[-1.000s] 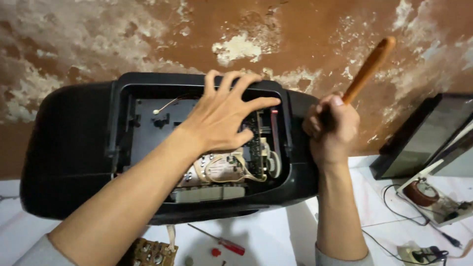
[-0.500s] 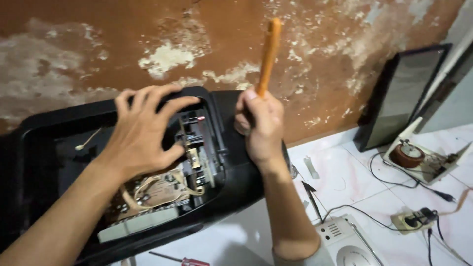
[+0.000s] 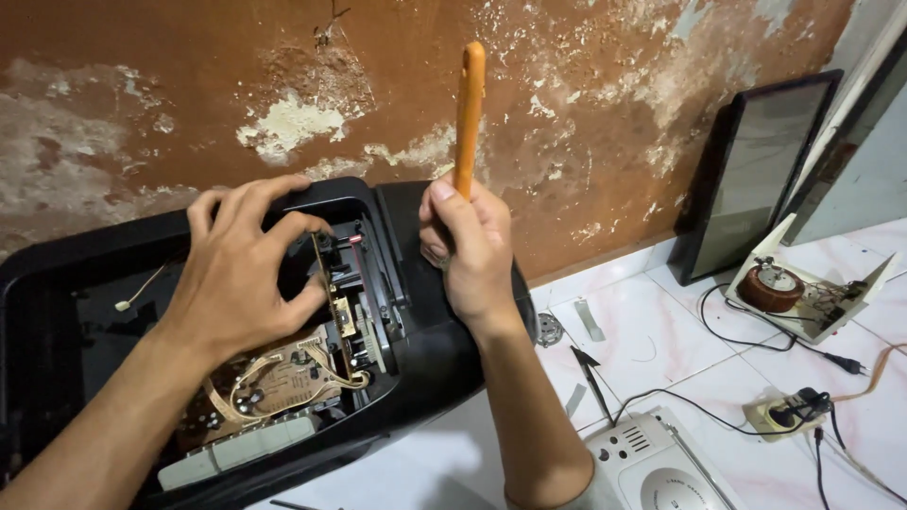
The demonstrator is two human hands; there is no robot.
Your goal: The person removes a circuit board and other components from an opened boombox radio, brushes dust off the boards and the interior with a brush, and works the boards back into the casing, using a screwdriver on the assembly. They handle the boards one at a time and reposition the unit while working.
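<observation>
The left hand (image 3: 248, 274) lies spread over the opened back of a black plastic casing (image 3: 430, 359), its fingers splayed and their tips curling onto a brown circuit board (image 3: 333, 283) that stands on edge inside the shell; the thumb presses the board's lower side, so the board is lightly pinched between thumb and fingertips. The right hand (image 3: 470, 247) is closed in a fist round a tool with a long orange handle (image 3: 469, 113) – the handle sticks straight up in front of the peeling brown wall (image 3: 189, 85), while its working end is hidden behind the fist and the casing's rim. The casing lies tilted against the wall on the white tiled floor (image 3: 652, 340), with tan ribbon wires (image 3: 283, 378) looping across a second board lower in the cavity. To the right, well apart from both hands, a dark flat panel (image 3: 756, 170) leans on the wall, a small coil on a white mount (image 3: 770, 288) sits beside it, a white power strip (image 3: 784, 414) trails black cables, and a white speaker grille unit (image 3: 652, 463) lies just beside the right forearm – near the lower edge
</observation>
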